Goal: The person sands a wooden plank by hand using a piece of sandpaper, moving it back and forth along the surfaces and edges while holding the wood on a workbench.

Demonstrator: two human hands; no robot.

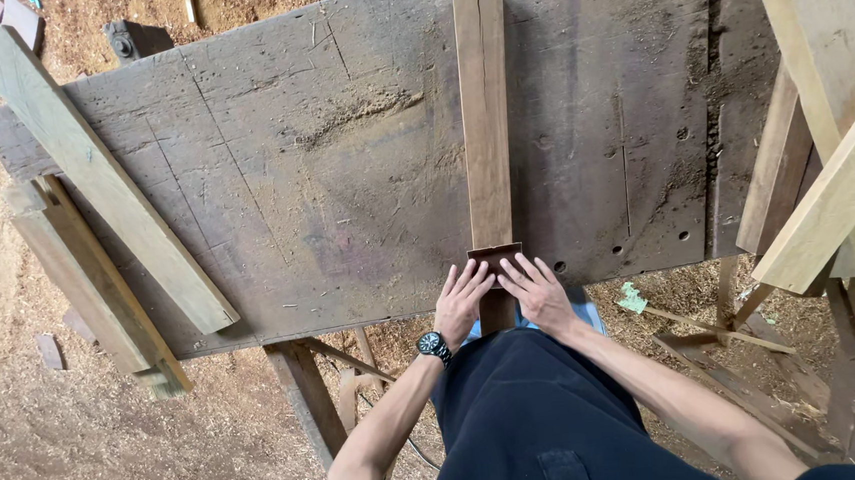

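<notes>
From the head camera I see my left hand (463, 301) and right hand (540, 292) pressed flat, fingers spread, on a small dark wooden block (494, 253) at the near end of the long brown wooden plank (485, 116), which lies lengthwise on the worn grey workbench (293, 179); no cut or mark shows yet.

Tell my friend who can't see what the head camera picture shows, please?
A person's left hand and right hand press flat on the near end of a long brown wooden plank lying along a dark, scratched workbench. A black wristwatch is on the left wrist, pale timber pieces lean on the bench's left edge, and sawdust covers the ground.
</notes>
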